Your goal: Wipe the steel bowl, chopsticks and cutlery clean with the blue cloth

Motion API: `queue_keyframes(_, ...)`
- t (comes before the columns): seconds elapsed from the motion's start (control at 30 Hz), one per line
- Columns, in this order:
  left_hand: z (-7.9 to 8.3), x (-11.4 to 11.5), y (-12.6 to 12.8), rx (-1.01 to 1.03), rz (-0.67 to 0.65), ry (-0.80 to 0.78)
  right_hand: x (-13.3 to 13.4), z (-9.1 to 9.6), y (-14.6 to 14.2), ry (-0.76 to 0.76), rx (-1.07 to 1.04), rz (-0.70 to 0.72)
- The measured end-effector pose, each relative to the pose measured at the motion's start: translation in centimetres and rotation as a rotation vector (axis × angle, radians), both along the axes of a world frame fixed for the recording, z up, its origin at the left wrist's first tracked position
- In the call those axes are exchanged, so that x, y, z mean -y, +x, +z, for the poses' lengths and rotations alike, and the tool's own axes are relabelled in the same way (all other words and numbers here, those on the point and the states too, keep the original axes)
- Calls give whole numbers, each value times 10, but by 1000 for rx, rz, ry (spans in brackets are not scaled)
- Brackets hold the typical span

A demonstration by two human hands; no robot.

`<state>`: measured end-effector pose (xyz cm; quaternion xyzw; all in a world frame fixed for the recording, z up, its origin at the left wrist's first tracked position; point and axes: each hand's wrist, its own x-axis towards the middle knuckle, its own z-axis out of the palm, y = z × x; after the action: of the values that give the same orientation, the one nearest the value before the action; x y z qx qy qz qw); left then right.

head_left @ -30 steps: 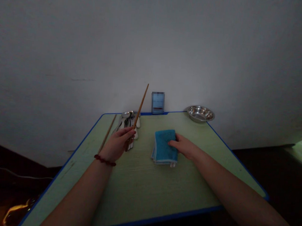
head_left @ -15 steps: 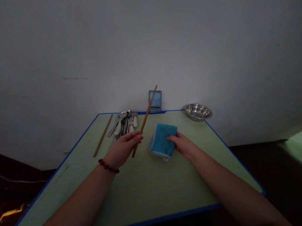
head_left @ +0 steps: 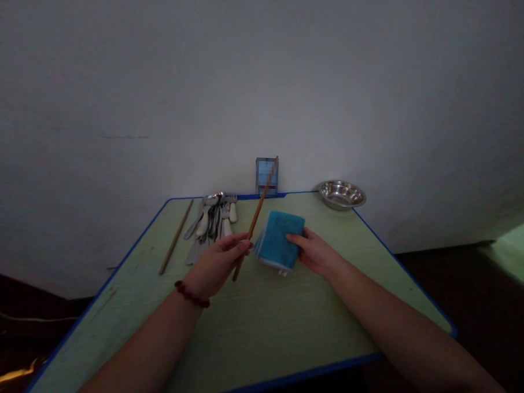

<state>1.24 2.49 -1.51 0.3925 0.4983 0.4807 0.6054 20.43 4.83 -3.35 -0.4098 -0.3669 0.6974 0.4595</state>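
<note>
Left hand (head_left: 218,259) pinches a slim brown wooden stick (head_left: 258,213), shifted rightward, so it nearly meets the folded blue cloth (head_left: 281,241) the right hand (head_left: 315,252) grips.

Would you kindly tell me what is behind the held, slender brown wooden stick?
Behind the stick, near its top, is a dark-framed rectangular screen, its display blurred; lower down, the pale green table. Whatever the stick and left hand cover cannot be seen.

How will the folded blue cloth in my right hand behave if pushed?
The blue cloth looks towel-like, so it would probably squash softly and not slip easily. Its stacked folds likely lend some body: gripped at one side by your right hand, it looks flat, not drooping.
</note>
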Motion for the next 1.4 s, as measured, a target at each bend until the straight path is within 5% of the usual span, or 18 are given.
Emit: queue_keyframes(1.4, 4, 14, 17, -88, -195, -76, 3, 1, -12, 30, -323, -204)
